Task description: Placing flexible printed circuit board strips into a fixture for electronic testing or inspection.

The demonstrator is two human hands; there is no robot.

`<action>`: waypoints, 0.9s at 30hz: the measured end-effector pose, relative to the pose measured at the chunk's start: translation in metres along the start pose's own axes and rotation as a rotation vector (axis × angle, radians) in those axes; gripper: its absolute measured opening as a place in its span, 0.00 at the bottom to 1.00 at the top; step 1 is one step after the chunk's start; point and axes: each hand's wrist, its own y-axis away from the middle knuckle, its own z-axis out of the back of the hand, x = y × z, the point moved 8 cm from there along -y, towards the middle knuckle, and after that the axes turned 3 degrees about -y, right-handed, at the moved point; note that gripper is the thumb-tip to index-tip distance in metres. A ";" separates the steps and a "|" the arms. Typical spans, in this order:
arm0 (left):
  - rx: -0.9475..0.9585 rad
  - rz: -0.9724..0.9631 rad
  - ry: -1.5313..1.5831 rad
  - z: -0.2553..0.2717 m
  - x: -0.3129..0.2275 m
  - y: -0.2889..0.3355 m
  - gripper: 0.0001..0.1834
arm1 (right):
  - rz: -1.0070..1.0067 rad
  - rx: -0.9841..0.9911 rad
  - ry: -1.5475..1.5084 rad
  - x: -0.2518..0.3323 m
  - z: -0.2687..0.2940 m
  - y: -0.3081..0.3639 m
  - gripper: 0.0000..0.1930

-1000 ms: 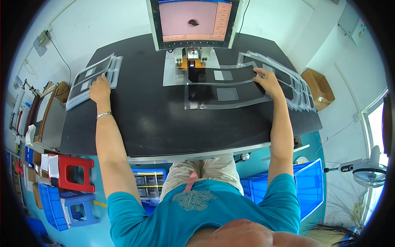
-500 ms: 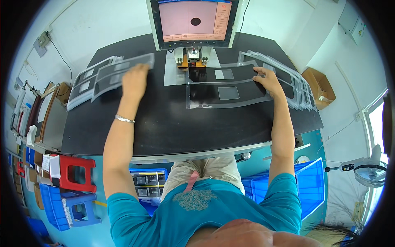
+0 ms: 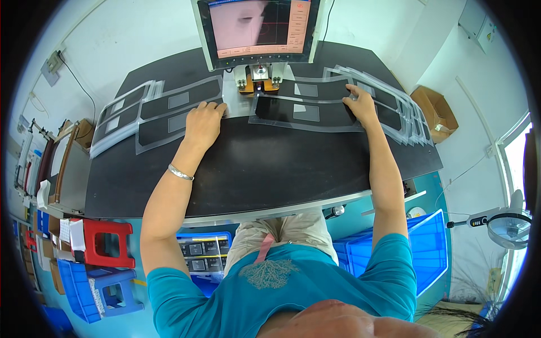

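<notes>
My left hand lies flat on a clear plastic sheet with dark panels, holding it near the small fixture under the monitor. My right hand presses on another such sheet that lies just right of the fixture. A stack of the same sheets sits at the far left of the black table, and another stack lies at the far right beside my right hand.
A monitor stands at the back centre. Blue bins sit under the table at right, a red stool and blue crates at left. A cardboard box is right of the table; a lamp at far right.
My left hand has carried a sheet from the left stack rightward toward the fixture. My right hand has slid its sheet to the right, away from the fixture. The monitor's picture has changed.
</notes>
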 end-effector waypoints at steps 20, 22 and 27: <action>0.098 0.063 0.099 -0.005 -0.001 0.002 0.15 | -0.019 -0.022 -0.108 0.001 0.004 -0.002 0.27; 0.110 0.057 0.107 -0.004 -0.005 0.000 0.15 | 0.055 -0.186 -0.015 0.003 0.010 -0.003 0.26; 0.070 0.040 0.134 -0.001 -0.007 0.001 0.16 | 0.043 -0.237 0.047 0.006 0.006 -0.005 0.26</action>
